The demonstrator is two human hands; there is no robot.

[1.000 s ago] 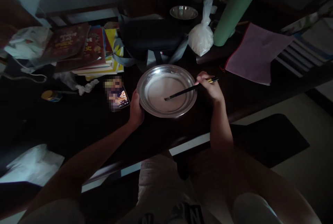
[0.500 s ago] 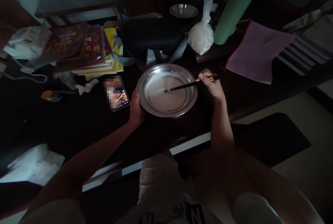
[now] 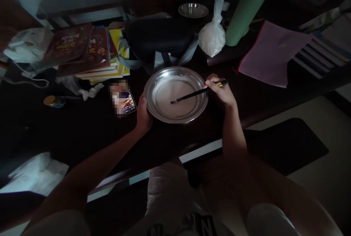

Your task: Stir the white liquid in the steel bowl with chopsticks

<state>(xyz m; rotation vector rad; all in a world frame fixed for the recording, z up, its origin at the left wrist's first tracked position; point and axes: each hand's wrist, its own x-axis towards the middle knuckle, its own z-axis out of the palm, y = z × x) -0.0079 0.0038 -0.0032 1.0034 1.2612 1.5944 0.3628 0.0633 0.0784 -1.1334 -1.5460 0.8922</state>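
Red-covered books [image 3: 72, 42] lie stacked at left; nearer, a lit phone [image 3: 125, 101] sits beside the left hand [image 3: 143, 115], its curled fingers gripping a steel basin [image 3: 178, 120] by the rim. Pale stuff [image 3: 168, 91] covers the bottom. Above slants a black stick [image 3: 192, 95], tip leftward, long axis running away rightward, pinched between the right hand's [image 3: 222, 93] closed fingers. Behind stands a tied white bag [image 3: 211, 40]; farther right, a purple pouch [image 3: 274, 55].
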